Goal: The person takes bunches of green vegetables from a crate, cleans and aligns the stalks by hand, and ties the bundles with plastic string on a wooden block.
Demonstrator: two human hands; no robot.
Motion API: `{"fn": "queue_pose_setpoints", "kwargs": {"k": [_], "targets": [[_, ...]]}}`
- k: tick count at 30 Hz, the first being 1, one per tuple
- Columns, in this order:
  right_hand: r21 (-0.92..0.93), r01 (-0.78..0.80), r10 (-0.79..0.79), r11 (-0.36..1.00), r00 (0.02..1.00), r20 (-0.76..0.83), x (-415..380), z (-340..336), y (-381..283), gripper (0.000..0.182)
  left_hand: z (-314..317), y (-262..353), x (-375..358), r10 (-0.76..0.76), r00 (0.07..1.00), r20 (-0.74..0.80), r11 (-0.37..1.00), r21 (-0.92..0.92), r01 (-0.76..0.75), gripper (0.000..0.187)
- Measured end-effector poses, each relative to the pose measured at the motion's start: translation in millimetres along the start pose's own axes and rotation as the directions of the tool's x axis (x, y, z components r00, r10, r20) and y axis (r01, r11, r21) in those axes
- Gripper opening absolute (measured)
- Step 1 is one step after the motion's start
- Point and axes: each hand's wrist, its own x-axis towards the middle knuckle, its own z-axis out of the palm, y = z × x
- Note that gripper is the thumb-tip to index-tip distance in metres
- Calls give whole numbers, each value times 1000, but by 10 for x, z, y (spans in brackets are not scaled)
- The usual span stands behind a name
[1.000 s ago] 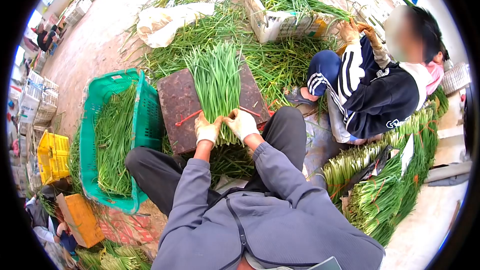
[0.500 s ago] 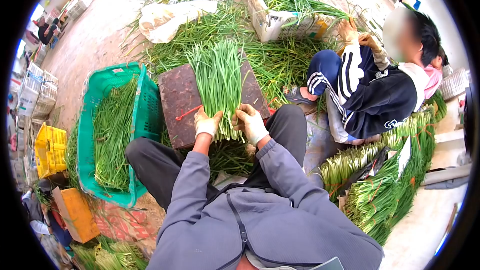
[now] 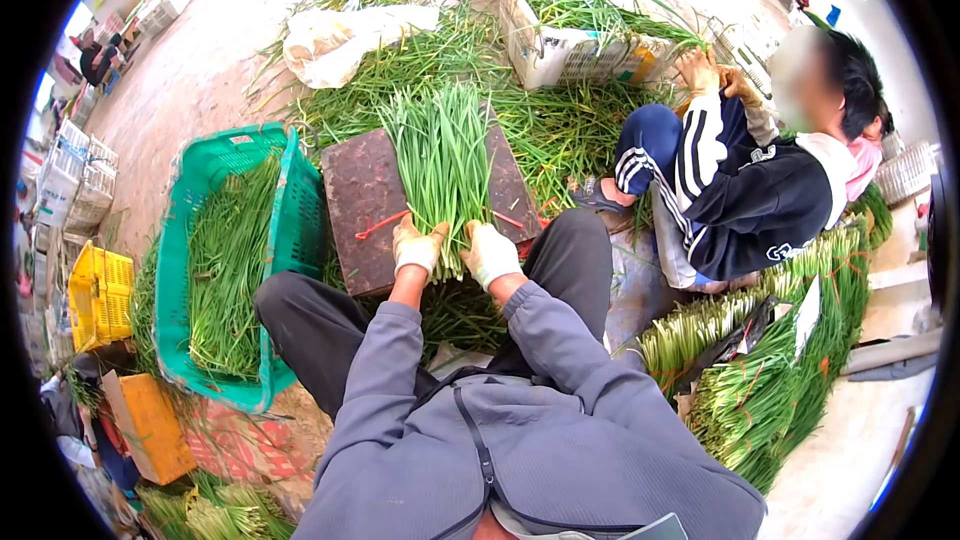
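Apparently evens up the bunch (image 3: pixel 438 160) atop the block (image 3: pixel 360 175), with left hand (image 3: pixel 418 247) at 7 o'clock and right hand (image 3: pixel 492 253) at 5 curled part-closed on its stalk end, probably needing a firm squeeze before drawing in the red tie (image 3: pixel 383 225).

Place: produce-sorting hall, work done low down
Floor: wide bare floor (image 3: pixel 215 50), loose leaves (image 3: pixel 555 135) heaped across part
Crates: slotted plastic; green crate (image 3: pixel 302 225), white crate (image 3: pixel 590 62), yellow crate (image 3: pixel 100 295)
Block: low block (image 3: pixel 352 180), leaf bundle (image 3: pixel 440 155) across it
Stack: tied bundles (image 3: pixel 800 380), right
People: seated co-worker (image 3: pixel 765 200); distant person (image 3: pixel 97 62)
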Motion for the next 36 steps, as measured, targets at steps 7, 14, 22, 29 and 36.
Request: {"fn": "queue_pose_setpoints", "kwargs": {"k": [7, 14, 22, 29, 36], "targets": [[61, 82, -75, 995, 990, -123, -4, 160, 203, 33, -22, 16, -10, 0, 1000, -2, 1000, -24, 0, 82], [153, 83, -57, 985, 983, -172, 6, 167, 175, 22, 39, -83, 53, -4, 1000, 4, 1000, -21, 4, 87], [463, 60, 100, 884, 944, -313, 3, 248, 305, 22, 19, -64, 55, -4, 1000, 13, 1000, 8, 4, 90], [325, -56, 106, 944, 985, -138, 97, 306, 444, 38, 233, -189, 137, 48, 999, -11, 994, -94, -49, 88], [501, -174, 164, 848, 984, 65, 154, 480, 511, 18, -186, 345, -296, -18, 1000, 26, 976, 218, 12, 107]]}}
